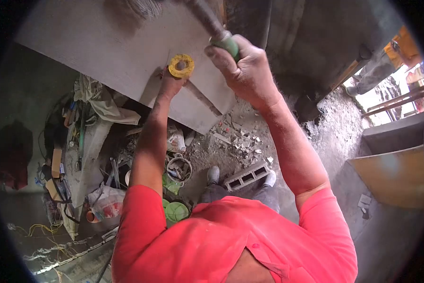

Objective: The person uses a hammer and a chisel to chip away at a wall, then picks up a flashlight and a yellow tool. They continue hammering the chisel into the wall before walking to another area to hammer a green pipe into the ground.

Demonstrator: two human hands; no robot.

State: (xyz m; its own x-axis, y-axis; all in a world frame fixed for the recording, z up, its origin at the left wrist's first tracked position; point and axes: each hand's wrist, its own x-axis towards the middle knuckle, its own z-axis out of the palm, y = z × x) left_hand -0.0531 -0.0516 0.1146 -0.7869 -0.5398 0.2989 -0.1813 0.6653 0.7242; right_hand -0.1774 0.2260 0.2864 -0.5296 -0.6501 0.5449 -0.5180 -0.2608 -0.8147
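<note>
From where I stand, the rod (203, 98) is out ahead of the person, angled across the pale surface (103, 56), its far end near that surface's lower edge; whether it touches, I can't tell. The left hand (173, 86) is curled round it, close against the yellow guard (188, 60). The right hand (250, 70) is wrapped tight on the green grip (227, 45) of a long handle (205, 19), whose far end runs out of sight. I'd worry about a glancing blow: the guard's ring is narrow, and a crooked swing could catch the knuckles or wrist behind it. A slack left hold might let the rod skid. Both arms reach forward, the right one bent slightly at the elbow. Below, a hollow block (247, 177) sits between the shoes (213, 175), by loose rubble (245, 141), an easy trip if the person steps.
</note>
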